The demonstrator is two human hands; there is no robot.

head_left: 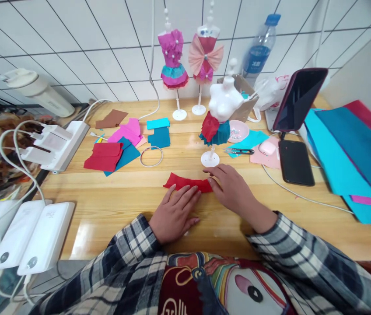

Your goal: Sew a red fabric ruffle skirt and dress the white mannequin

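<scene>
Tabletop (106,197); red cloth (185,180) under flat left hand (175,215); right hand (233,187) at end, grip unclear.

1. I saw bare wood (113,197) left of the left hand (176,213), room to pass.
2. Just ahead of the right hand (233,188), the white mannequin (225,103) blocked the way.
3. Rightward, a white cable (320,203) crossed the path.

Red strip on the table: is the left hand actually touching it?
Touching. The head view shows the left hand with fingertips resting over the near edge of the red strip.
</scene>
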